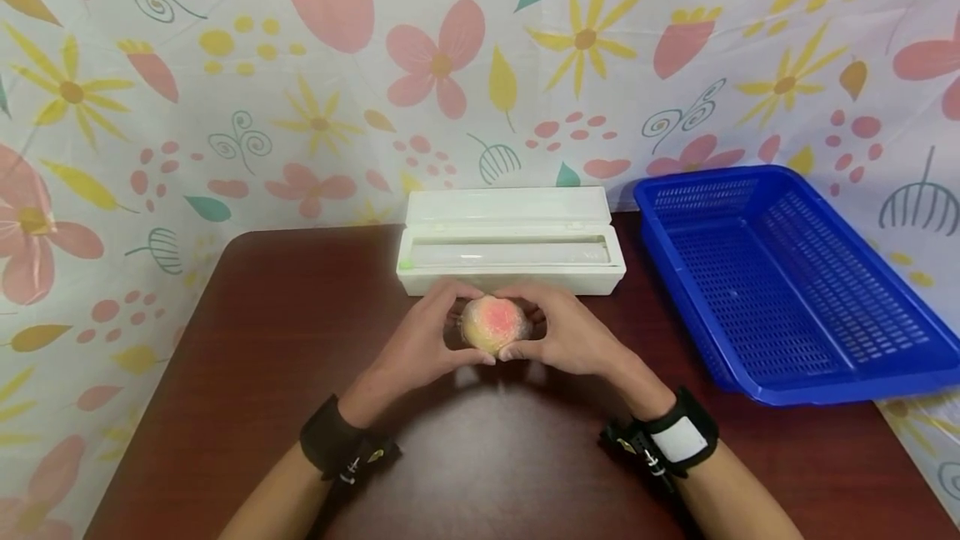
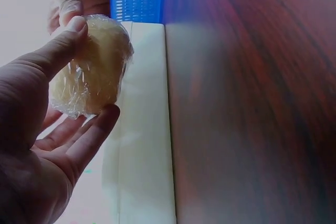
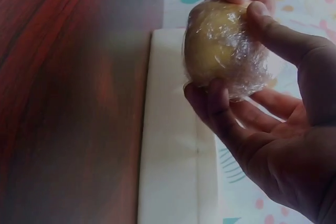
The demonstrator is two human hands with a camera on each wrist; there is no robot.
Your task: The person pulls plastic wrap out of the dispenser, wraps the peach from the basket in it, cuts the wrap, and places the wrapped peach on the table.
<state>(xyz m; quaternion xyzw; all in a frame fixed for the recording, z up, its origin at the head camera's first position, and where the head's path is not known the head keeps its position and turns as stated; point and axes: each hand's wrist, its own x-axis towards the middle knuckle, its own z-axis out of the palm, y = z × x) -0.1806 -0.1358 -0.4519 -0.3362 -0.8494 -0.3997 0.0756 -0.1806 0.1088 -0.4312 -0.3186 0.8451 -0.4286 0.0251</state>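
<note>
Between both hands is a round yellow and pink peach (image 1: 495, 323), wrapped in clear cling film that looks crinkled and shiny in the wrist views. The left hand (image 1: 425, 338) grips its left side, thumb at the near face and fingers curled round behind. From the right, the right hand (image 1: 567, 332) holds it the same way, the two thumbs almost meeting. In the left wrist view the peach (image 2: 94, 69) shows a pale yellow side with bunched film. Just behind the hands stands a white cling film box (image 1: 510, 282), its lid raised and a roll inside.
A blue perforated plastic basket (image 1: 697, 332) stands at the right of the dark brown wooden table (image 1: 300, 290), partly past its edge. Behind the table hangs a white sheet (image 1: 255, 107) printed with flowers and leaves. Black bands are strapped round both wrists.
</note>
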